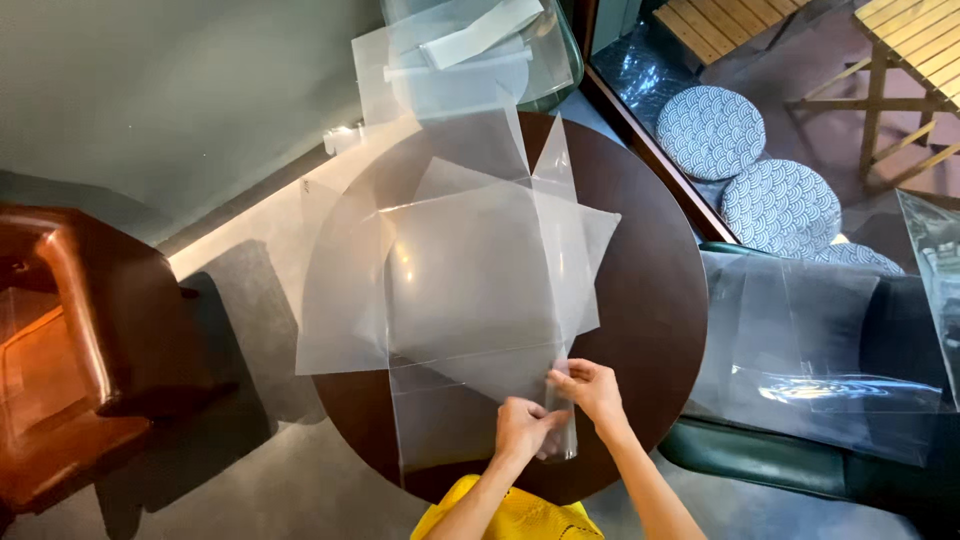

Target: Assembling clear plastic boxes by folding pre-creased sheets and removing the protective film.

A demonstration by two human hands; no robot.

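Pinching plastic sheet (470,290) edge, lengthwise away

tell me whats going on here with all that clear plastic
A person is working with both bare hands at a round dark wooden table. The left hand and right hand pinch the near edge of a clear plastic sheet, one of several overlapping sheets spread across the tabletop. More clear sheets lie draped over the green seat to the right.

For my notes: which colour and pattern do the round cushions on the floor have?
The round cushions are dark blue with a white wave-like scale pattern, seen in the head view.
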